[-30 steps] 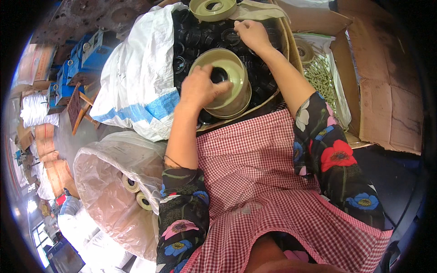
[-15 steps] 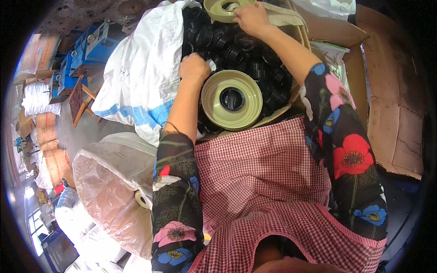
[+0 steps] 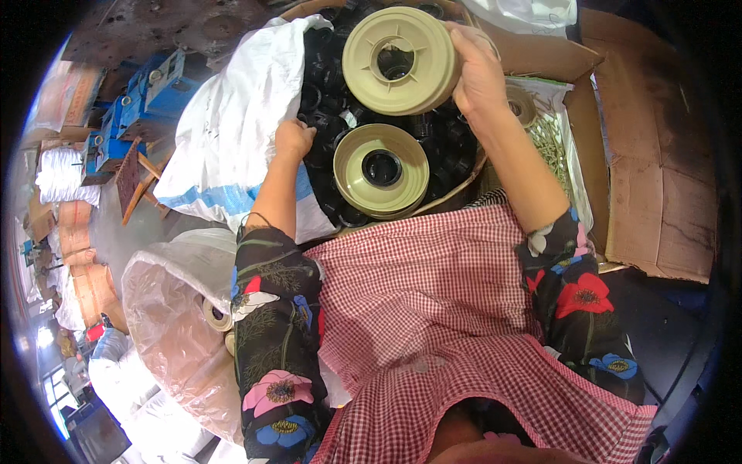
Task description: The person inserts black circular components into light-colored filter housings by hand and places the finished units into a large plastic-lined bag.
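Observation:
My right hand (image 3: 478,77) grips the rim of an olive-beige round plastic part (image 3: 363,54), with a central hole and short ribs on the face turned up. Below it a second olive-beige part, a stepped dish (image 3: 346,168), rests on a heap of black threaded plastic rings (image 3: 448,158). A black ring (image 3: 381,168) sits in the dish's central hole. At the heap's left edge, beside a white woven sack (image 3: 239,116), my left hand (image 3: 294,139) is closed; whatever its fingers hold, if anything, is hidden.
A cardboard box (image 3: 591,131) with a plastic liner and pale slender pieces stands to the right. At lower left a clear plastic bag (image 3: 166,325) contains more beige round parts. Blue metal machines (image 3: 154,81) and a wooden stool (image 3: 130,182) are at the far left.
My right hand has brought the upper beige part nearer and lower, over the black rings. My left hand has shifted left and slightly down. The whole view has moved a little.

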### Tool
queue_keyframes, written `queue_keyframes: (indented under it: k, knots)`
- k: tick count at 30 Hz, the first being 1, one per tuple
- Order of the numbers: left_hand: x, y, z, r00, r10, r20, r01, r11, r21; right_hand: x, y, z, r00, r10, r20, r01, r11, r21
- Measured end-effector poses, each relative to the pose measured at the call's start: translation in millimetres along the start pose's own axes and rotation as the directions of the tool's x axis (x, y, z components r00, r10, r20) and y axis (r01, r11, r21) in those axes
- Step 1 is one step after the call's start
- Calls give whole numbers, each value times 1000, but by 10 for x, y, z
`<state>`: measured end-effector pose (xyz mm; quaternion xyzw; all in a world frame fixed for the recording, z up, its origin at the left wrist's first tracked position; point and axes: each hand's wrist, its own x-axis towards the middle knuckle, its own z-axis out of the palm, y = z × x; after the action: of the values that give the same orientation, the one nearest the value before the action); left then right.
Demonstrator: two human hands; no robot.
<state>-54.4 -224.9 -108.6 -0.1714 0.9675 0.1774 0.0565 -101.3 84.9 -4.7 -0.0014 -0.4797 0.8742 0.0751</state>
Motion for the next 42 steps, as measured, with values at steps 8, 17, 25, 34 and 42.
queue_keyframes:
  k: [8,17,25,34,42]
  knots:
    - [-1334,1272,-1003,987,160,14,15,-5,-1000,-658,-95,131,779,592,206,-599,800,-35]
    - [-1520,1436,-918,914,281,-294,-390,400,-829,-947,-100,150,852,203,483,-53,950,-307]
    - [-1490,1067,-781,933,327,150,155,9,-988,-999,-35,259,650,-241,721,632,697,-338]
    - [-1464,1093,-611,957,198,-214,-277,393,-877,-979,-7,272,867,129,481,237,742,-627]
    - [-1308,845,-778,970,218,-110,-227,640,-734,-821,-110,161,792,561,239,-142,551,-823]
